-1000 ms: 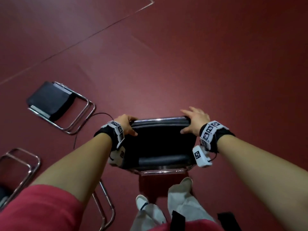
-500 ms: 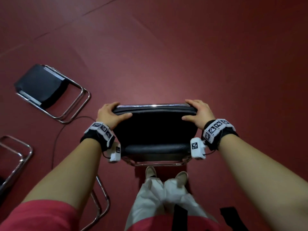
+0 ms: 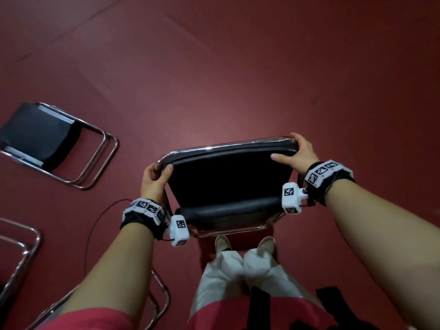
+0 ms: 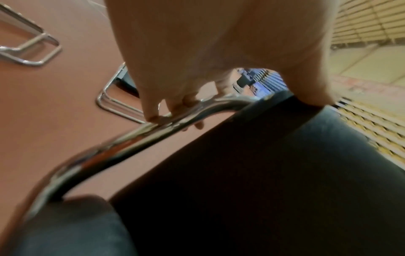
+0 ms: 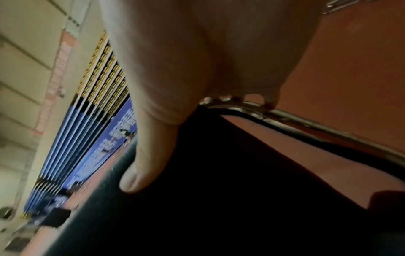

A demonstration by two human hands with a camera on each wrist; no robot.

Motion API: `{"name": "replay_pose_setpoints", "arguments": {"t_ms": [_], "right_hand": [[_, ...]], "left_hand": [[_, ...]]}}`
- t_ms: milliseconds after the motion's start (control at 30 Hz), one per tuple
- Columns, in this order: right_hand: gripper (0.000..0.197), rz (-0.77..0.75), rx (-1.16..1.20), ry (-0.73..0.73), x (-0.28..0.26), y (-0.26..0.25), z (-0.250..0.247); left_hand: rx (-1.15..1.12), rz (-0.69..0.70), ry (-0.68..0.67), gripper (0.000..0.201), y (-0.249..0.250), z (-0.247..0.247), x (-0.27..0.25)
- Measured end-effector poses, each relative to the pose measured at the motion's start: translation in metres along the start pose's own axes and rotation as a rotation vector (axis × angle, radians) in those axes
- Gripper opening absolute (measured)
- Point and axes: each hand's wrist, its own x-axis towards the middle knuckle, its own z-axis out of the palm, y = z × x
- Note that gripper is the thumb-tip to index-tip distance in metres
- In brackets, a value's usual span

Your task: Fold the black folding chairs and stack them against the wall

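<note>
Above the red floor [image 3: 262, 67], directly in front of the person's shoes [image 3: 266, 244], a black chair [image 3: 228, 184] hangs tilted, its right corner higher than its left. The left hand [image 3: 153, 182] grips the left corner with its fingers curled round the chrome tube [image 4: 153, 128] and its thumb on the black pad; the right hand [image 3: 296, 154] grips the right corner the same way, thumb lying flat across the pad. Trouble could come from the smooth, shiny tube slipping in either palm, since the whole weight seems to hang from two corner grips. If the chair is only part folded, it could swing open or nip a finger at the hinge. Another chair [image 3: 47, 141] lies on the floor to the left, with more chrome legs [image 3: 21, 253] and a thin cable [image 3: 95, 225] close by, so a step that way risks a trip or a clash of frames. Whether the held chair is fully folded cannot be told, because its legs are hidden beneath it. Both wrist views are blurred, and the stacking wall cannot be picked out with certainty.
</note>
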Motion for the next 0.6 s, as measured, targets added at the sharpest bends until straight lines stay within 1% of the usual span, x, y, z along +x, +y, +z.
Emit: {"name": "replay_pose_setpoints", "arguments": {"t_ms": [33, 67, 133, 167, 233, 300, 333, 367, 433, 467, 500, 567, 600], "right_hand": [[0.097, 0.012, 0.017, -0.021, 0.002, -0.002, 0.0], [0.102, 0.021, 0.026, -0.041, 0.005, -0.003, -0.001], [0.121, 0.036, 0.056, -0.083, 0.007, -0.006, -0.005], [0.125, 0.043, 0.087, -0.1, 0.01, -0.004, -0.006], [0.119, 0.099, 0.15, -0.118, 0.009, 0.002, -0.008], [0.114, 0.146, 0.228, -0.099, 0.005, 0.013, -0.008], [0.108, 0.163, 0.291, -0.076, 0.0, 0.016, -0.009], [0.093, 0.174, 0.349, -0.051, -0.002, 0.02, -0.01], [0.052, 0.209, 0.408, -0.062, -0.006, 0.025, -0.018], [0.04, 0.228, 0.423, -0.064, -0.006, 0.029, -0.022], [0.042, 0.238, 0.426, -0.056, -0.006, 0.034, -0.024], [0.068, 0.271, 0.453, -0.007, -0.001, 0.048, -0.026], [0.08, 0.279, 0.472, 0.034, 0.007, 0.065, -0.028]], "left_hand": [[0.003, 0.007, -0.001, 0.05, 0.0, 0.0, 0.001], [0.006, 0.011, -0.002, 0.05, 0.002, 0.001, 0.001], [0.02, 0.001, 0.003, 0.05, 0.003, 0.003, 0.003], [0.024, -0.003, 0.004, 0.051, 0.004, 0.004, 0.003], [0.037, -0.008, -0.001, 0.052, 0.005, 0.003, 0.007], [0.058, -0.019, -0.004, 0.053, 0.005, 0.003, 0.014], [0.071, -0.024, 0.0, 0.052, 0.005, 0.004, 0.017], [0.081, -0.031, 0.005, 0.049, 0.008, 0.006, 0.018], [0.108, -0.023, 0.015, 0.043, 0.013, 0.015, 0.019], [0.12, -0.014, 0.013, 0.042, 0.015, 0.022, 0.019], [0.127, -0.002, 0.012, 0.044, 0.017, 0.027, 0.017], [0.134, 0.012, 0.021, 0.046, 0.023, 0.042, 0.014], [0.129, 0.016, 0.028, 0.047, 0.027, 0.051, 0.012]]}}
